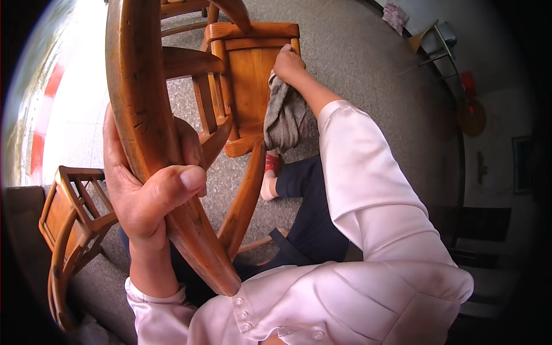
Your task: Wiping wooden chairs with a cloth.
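My left hand [151,185] is wrapped around the thick curved top rail of a wooden chair [142,99], its thumb across the near side. The rail runs from the top of the view down to my shirt front. Beyond it lies the chair's flat seat panel [250,86], framed by wooden edges. My right hand [290,64] grips a grey cloth [284,114] at the seat's right edge, and the cloth hangs down beside the seat in loose folds.
Another wooden chair [71,220] stands at the lower left. Part of a further wooden chair [183,8] shows at the top. My foot in a red shoe [271,164] is on the speckled floor, close to the held chair. A metal-framed stand [444,51] is by the wall at the upper right.
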The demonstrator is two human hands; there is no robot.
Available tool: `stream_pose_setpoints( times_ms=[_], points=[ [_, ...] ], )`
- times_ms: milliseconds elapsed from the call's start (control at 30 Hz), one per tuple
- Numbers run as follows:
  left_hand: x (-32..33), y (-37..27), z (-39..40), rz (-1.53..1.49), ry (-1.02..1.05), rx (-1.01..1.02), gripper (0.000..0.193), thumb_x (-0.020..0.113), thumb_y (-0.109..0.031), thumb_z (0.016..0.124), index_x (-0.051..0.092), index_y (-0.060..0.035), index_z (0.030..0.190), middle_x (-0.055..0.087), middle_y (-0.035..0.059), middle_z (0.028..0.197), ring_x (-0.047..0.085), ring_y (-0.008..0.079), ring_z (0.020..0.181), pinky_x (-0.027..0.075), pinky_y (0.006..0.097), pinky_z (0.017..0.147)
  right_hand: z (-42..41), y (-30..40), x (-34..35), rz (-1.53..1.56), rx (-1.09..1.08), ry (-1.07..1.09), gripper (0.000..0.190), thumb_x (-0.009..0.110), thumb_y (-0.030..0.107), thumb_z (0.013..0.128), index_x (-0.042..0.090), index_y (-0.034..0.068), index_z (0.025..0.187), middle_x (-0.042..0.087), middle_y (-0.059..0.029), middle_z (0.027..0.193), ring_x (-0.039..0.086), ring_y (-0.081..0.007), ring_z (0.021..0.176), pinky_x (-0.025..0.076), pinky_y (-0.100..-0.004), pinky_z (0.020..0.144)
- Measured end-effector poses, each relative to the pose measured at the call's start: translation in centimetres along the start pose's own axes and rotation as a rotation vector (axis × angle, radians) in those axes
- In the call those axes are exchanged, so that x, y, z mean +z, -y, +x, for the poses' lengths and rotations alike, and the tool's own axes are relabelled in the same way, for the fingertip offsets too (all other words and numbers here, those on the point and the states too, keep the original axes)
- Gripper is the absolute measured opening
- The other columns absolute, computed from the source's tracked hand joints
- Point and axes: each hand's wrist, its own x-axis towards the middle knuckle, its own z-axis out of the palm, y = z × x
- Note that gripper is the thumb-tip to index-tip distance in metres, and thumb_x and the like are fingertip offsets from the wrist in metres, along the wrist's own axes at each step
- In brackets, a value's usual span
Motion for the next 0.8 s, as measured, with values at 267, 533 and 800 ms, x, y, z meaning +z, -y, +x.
stream_pose_setpoints(
  times_ms=[267,533,800],
  points=[
    [0.1,-0.1,-0.4,-0.022,-0.017,0.007,0.072,0.07,-0.007,0.061,0.039,0.0023,0.125,0.053,0.008,0.066,0.05,0.0119,0.048,0.042,0.0223,0.046,-6.1,0.4,2.0,0.207,0.145,0.007,0.059,0.056,0.013,0.084,0.033,-0.016,0.129,0.06,-0.0274,0.118,0.06,-0.0351,0.111,0.048,-0.0401,0.093],
    [0.0,0.0,-0.9,0.013,-0.028,-0.015,0.072,0.069,-0.007,0.062,0.038,0.0022,0.125,0.054,0.0075,0.067,0.051,0.0118,0.049,0.044,0.0229,0.048,-1.8,-1.7,0.5,0.171,-0.053,-0.017,0.037,0.051,0.017,0.083,0.059,-0.007,0.11,0.06,-0.0323,0.109,0.058,-0.0438,0.106,0.047,-0.0461,0.092],
    [0.2,0.0,-0.3,-0.023,0.018,-0.002,0.071,0.069,-0.008,0.062,0.039,0.0025,0.125,0.053,0.0076,0.066,0.05,0.0117,0.049,0.042,0.0223,0.048,-0.2,-3.0,3.8,0.577,0.099,-0.248,0.04,0.05,0.017,0.086,0.055,-0.003,0.119,0.056,-0.0315,0.12,0.054,-0.0427,0.114,0.043,-0.0444,0.097]
  ],
)
